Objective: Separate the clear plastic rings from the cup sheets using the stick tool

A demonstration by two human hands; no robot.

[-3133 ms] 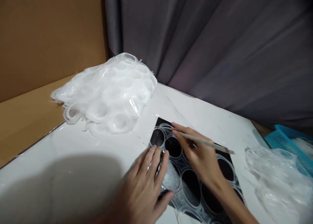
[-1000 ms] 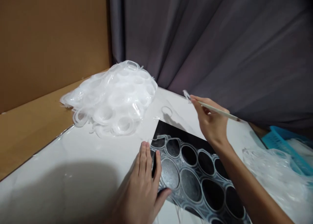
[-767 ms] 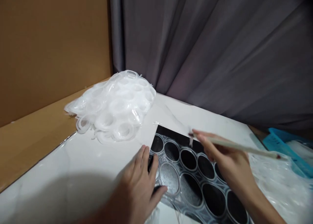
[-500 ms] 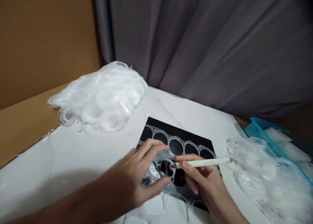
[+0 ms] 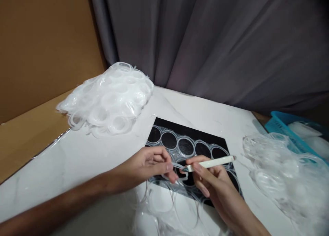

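Note:
My left hand (image 5: 149, 162) pinches a small translucent plastic ring (image 5: 177, 165) between thumb and fingers. In my right hand (image 5: 212, 177) is a white pen-shaped tool (image 5: 213, 163), its dark tip pointing left at the ring's right side. My right fingertips are close to the ring; whether they touch it I cannot tell. Under both hands lies a clear plastic sheet with rows of round openings (image 5: 177, 140), spread over a black board (image 5: 190, 132). Its near part hangs past the board's front edge onto the white table.
A heap of translucent ringed plastic sheets (image 5: 110, 98) sits at the back left. More crumpled clear plastic (image 5: 285, 181) lies on the right, beside a blue basket (image 5: 280, 122) with whitish pieces inside. A grey curtain (image 5: 205, 40) hangs behind the white table (image 5: 84, 160); a brown panel (image 5: 43, 40) stands left.
My left hand has gone from spread over the sheet to pinching the ring. The pen-shaped tool stays in my right hand, tilted slightly more. The view has shifted a little.

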